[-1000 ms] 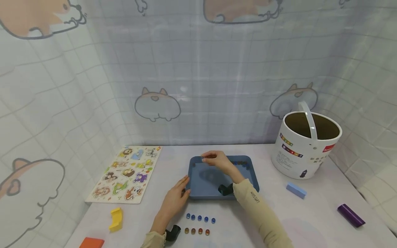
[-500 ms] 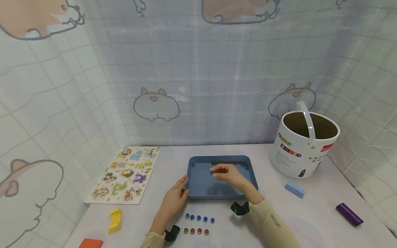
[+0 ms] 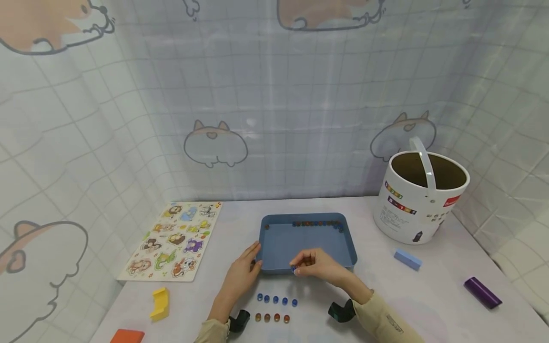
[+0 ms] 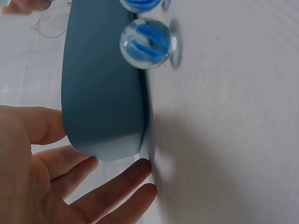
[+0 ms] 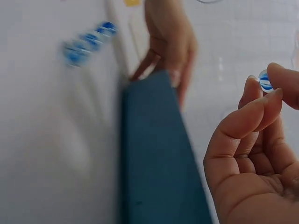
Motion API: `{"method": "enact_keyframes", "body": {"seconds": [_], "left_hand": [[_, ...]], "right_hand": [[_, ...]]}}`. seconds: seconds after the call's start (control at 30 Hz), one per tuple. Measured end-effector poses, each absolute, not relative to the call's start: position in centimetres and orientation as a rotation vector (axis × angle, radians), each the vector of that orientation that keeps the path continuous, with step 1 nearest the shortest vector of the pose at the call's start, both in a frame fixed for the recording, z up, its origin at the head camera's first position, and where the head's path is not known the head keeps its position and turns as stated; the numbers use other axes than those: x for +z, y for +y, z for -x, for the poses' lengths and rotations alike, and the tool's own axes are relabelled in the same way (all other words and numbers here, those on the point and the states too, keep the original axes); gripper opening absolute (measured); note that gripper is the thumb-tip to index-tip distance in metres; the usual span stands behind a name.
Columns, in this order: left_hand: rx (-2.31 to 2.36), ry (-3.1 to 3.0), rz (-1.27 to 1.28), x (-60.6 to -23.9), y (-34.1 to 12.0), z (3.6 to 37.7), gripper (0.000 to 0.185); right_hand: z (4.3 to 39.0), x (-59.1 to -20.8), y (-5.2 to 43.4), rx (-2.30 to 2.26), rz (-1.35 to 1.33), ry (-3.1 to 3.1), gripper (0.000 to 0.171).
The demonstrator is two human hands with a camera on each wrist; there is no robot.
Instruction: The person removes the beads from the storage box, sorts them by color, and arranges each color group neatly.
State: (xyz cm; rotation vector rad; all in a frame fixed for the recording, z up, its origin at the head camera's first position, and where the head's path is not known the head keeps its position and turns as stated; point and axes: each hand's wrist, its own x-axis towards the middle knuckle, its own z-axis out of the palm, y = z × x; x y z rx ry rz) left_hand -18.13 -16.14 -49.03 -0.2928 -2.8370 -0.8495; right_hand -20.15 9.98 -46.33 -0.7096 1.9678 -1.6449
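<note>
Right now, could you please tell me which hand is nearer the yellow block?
Left: the left hand is right of the yellow block; the right hand is farther right.

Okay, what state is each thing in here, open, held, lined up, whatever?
Tray, flat, open-topped, marbles along its far side
Left hand, touching the tray's left side
Right hand, pinching a blue marble
Five blue marbles, lined up in front of the tray
Four brownish-orange marbles, lined up farther from the tray
Bucket, upright, open-topped, handle raised
Puzzle board, lying flat
</note>
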Motion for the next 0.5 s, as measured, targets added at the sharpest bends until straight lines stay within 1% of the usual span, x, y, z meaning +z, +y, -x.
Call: {"method": "enact_keyframes", "body": {"seconds": [0.27, 0.5], "left_hand": [[-0.854, -2.844, 0.287, -48.8, -16.1, 18.1, 0.050], [-0.836, -2.836, 0.296, -49.0, -16.1, 18.1, 0.050]], "right_hand": [[18.0, -48.2, 11.1, -1.602, 0.727, 1.870, 0.030], [17.5, -49.7, 11.5, -1.492, 0.793, 2.033, 0.017]]}}
